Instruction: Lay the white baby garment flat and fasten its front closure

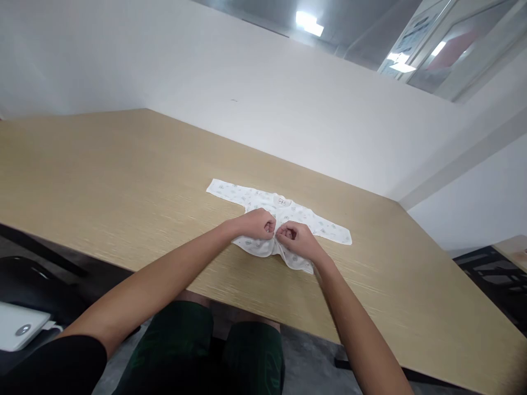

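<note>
A small white baby shirt with a faint print lies spread on the table, its sleeves stretched out to both sides and its neck toward the wall. Down its middle runs a front opening, where both hands meet. My left hand is closed, pinching the left edge of the opening. Close beside it, my right hand is closed on the right edge. The fingertips almost touch, and whatever small fastening may lie between them is hidden. Below the hands the hem parts slightly and is a little raised.
The wooden table reaches far to the left and right, with a white wall behind it. At lower left a white device rests on a black chair. Another piece of furniture stands past the table's right end.
</note>
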Motion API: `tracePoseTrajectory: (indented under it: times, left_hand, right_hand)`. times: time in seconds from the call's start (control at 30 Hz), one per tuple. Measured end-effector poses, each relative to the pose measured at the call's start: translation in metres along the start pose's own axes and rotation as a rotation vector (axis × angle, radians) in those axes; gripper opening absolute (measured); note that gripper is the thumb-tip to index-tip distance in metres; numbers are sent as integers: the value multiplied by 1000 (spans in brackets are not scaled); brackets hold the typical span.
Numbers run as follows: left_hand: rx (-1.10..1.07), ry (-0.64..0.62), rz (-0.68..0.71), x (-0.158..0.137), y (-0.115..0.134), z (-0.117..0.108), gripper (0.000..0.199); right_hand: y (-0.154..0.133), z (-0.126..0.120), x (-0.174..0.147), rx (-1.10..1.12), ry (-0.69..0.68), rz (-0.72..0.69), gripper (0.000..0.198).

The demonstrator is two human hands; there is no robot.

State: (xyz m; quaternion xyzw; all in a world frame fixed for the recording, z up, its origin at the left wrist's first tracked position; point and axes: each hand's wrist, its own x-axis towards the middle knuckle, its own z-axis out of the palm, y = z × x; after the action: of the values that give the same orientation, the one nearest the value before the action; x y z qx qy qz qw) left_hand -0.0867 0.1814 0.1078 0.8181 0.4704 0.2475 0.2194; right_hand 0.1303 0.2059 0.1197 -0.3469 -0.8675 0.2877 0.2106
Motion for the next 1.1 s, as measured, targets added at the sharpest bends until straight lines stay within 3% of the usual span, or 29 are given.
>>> tracePoseTrajectory:
  times: [0.27, 0.43, 0.6, 0.77, 0.9, 1.0, 1.1]
  left_hand:
    - [-15, 11, 2, -2, 4, -2, 13]
    - [102, 77, 69, -2, 4, -5, 13]
    - [164, 181, 51, 0, 7, -3, 19]
    - [312, 170, 79, -2, 3, 4, 58]
    - [354, 82, -8, -6, -9, 4, 94]
    - [363, 22, -86, -7, -16, 5, 111]
    - [373, 12, -98, -7, -19, 7, 117]
  right_hand:
    - [4, 0, 3, 47, -55, 76, 29]
    - [2, -6, 2, 19, 54, 115, 22]
    - [3, -8, -1, 27, 142, 115, 18]
    - [7, -9, 0, -1, 38, 163, 16]
    - [9, -13, -2, -15, 24, 183, 18]
    - [10, -14, -3, -47, 103, 113, 10]
    - [10, -11, -2, -67, 113, 3, 21]
